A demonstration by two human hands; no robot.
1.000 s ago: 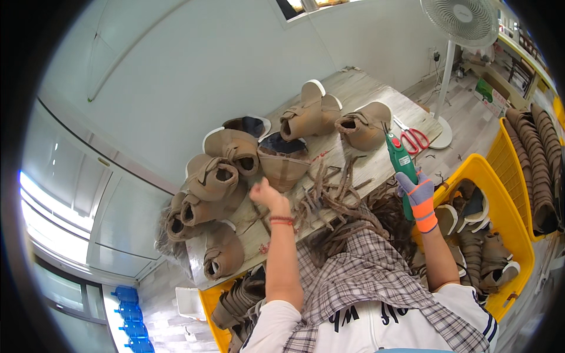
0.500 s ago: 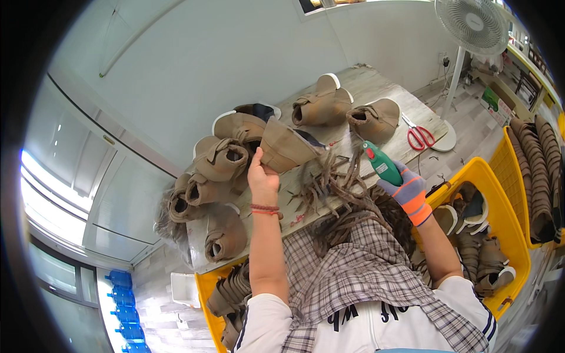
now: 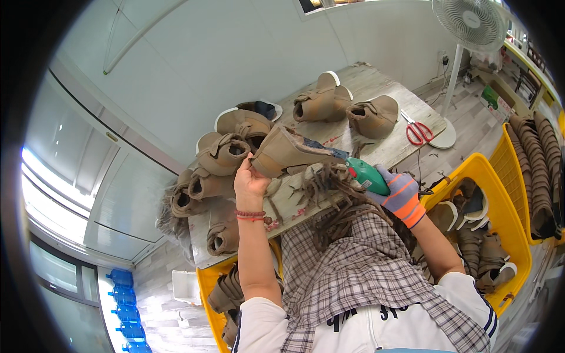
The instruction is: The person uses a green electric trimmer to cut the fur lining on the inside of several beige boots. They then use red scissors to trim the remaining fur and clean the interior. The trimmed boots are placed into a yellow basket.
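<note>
While the tan shoe upper (image 3: pixel 287 153) is held above the near part of the surface (image 3: pixel 388 88), ahead of the person's body, its long axis runs roughly left to right, from the left hand (image 3: pixel 251 180) toward the green handheld tool (image 3: pixel 367 178). The left hand is the nearer one, in direct contact: bare, it pinches the upper's left end between thumb and fingers, its forearm reaching almost straight forward, with a red bracelet (image 3: pixel 250 215) at the wrist. The right hand (image 3: pixel 396 189), in a grey and orange glove, lies to the right of the upper and apart from it, clasped around the tool's body; its forearm slants forward and leftward. The tool's nose points left, at the upper's dark-lined right end, and is so close that I cannot tell whether the two touch. Brown strips (image 3: pixel 329 189) lie heaped just below that meeting point, on the surface's near edge, while the red-handled scissors (image 3: pixel 419 133) rest farther off, beyond the right hand.
</note>
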